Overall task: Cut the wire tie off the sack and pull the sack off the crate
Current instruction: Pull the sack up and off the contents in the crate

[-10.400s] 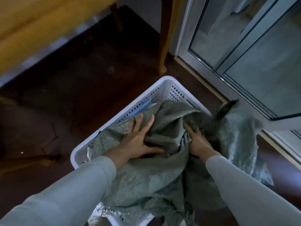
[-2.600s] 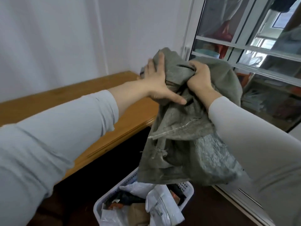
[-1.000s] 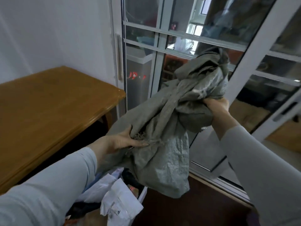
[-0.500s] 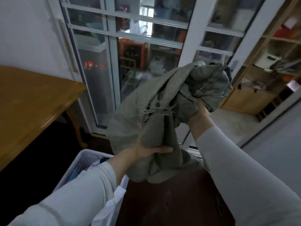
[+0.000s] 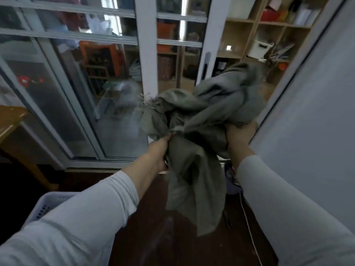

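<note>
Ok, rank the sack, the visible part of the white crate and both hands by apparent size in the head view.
1. sack, by far the largest.
2. Not ranked: the crate corner, left hand and right hand look about alike; a sleeve hides most of the crate.

So the sack [image 5: 201, 131] is up in the middle, well above the floor [image 5: 163, 242], with the left hand [image 5: 157, 152] gripping its left edge and the right hand [image 5: 240, 135] holding the bunched part from underneath on the right. The crate [image 5: 44, 206] sits down in the bottom-left corner, partly behind the left sleeve [image 5: 86, 217]. The table [image 5: 11, 120] is further back at the left edge. The glass doors [image 5: 76, 93] stand behind the sack, with shelves [image 5: 269, 45] beyond them top right and a wall [image 5: 317, 112] on the right. What looks like a cord [image 5: 249, 227] lies on the floor, lower right.
</note>
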Motion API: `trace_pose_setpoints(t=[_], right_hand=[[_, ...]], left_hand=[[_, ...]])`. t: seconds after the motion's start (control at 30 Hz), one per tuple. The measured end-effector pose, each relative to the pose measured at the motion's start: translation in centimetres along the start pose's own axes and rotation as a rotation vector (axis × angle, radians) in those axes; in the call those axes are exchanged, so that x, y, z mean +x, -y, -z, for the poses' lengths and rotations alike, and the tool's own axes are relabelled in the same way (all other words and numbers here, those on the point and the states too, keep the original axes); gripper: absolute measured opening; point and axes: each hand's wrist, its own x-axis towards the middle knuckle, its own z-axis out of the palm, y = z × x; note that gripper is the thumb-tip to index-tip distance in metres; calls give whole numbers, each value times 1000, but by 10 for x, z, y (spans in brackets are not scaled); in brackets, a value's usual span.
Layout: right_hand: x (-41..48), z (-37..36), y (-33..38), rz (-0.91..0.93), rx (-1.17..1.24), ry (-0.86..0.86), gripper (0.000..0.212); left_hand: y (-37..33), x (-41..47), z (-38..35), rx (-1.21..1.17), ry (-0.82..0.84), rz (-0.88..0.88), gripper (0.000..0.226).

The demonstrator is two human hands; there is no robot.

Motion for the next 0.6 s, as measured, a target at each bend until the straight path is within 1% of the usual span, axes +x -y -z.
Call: trace_pose_setpoints(t=[0.03,0.1,0.13,0.2,0.23,0.27,0.3,0.33,0.37,0.4,0.43,0.47,0.5,0.53,0.57,0.6], right_hand=[[5,16,-8,85,-132,29,45],[15,42,-32,251,-339,128,33],[19,50,-46,299,-424,178,33],[26,60,-72,262,-563,311,45],[27,64,-77,206,-589,423,53],[26,69,-77,126,-574,572,66],[27,74,-79,8,-526,751,79],[28,77,-79,-144,-499,915,87],[29,79,-82,-280,-471,1012,91],[30,80,-89,-390,-439,1070,95],[30,80,-103,-437,-433,1079,100],[28,79,-118,-436,-454,1042,110],[26,76,-138,-397,-519,982,122],[25,74,-160,-327,-604,922,129],[26,73,-182,-270,-676,893,130],[28,72,-204,-238,-733,871,124]], left_hand=[[0,3,-11,-37,64,87,42],[6,5,-35,-49,185,155,46],[12,8,-45,-25,220,162,52],[27,16,-61,3,297,227,70],[34,19,-69,1,338,275,79],[41,23,-74,-13,337,312,83],[47,32,-77,-56,332,333,81],[54,41,-80,-80,321,334,75],[60,50,-82,-107,303,358,67],[66,58,-85,-122,283,379,60],[72,70,-87,-131,265,398,55],[80,82,-90,-143,250,416,52],[88,92,-94,-138,255,437,51],[99,102,-97,-136,254,464,50],[111,112,-100,-132,258,496,49],[124,123,-101,-123,246,522,48]])
